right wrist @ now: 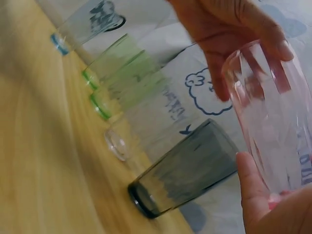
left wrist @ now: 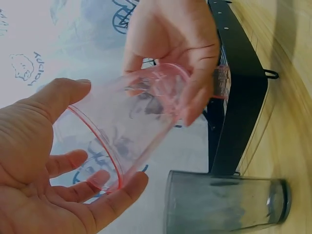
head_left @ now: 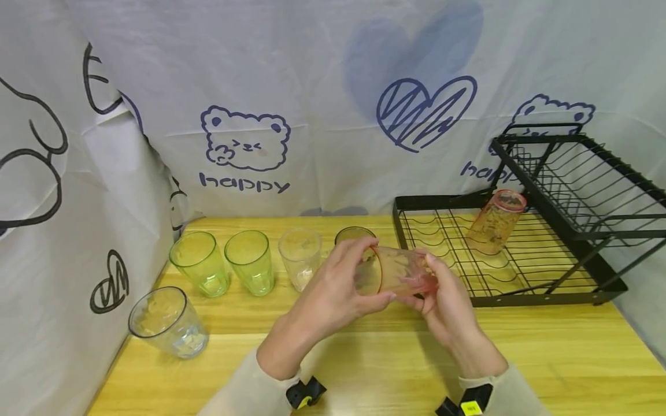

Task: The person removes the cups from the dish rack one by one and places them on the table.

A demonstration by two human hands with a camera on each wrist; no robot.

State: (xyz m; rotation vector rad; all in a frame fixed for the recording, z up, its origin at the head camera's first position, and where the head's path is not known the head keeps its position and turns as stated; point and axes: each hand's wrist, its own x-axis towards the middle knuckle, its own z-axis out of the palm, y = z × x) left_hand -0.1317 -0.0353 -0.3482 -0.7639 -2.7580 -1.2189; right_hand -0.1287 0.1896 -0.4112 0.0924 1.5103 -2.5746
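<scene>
A pink see-through drinking glass (head_left: 400,270) lies sideways in the air between both hands, over the table. My left hand (head_left: 335,283) holds it round the rim end, with thumb and fingers spread about the red rim. The base end is in the fingers of my right hand (head_left: 450,297). In the left wrist view the pink glass (left wrist: 141,105) tilts, its mouth toward the left palm. Behind the hands stands a dark grey glass (right wrist: 185,170), upright on the table and partly hidden in the head view.
Left of the hands stand a clear glass (head_left: 300,260), two green glasses (head_left: 250,263) and a blue-rimmed glass (head_left: 169,323). At right is a black two-tier dish rack (head_left: 520,300); another pink glass (head_left: 494,225) leans upside down in its lower tier. A printed cloth (head_left: 322,115) hangs behind.
</scene>
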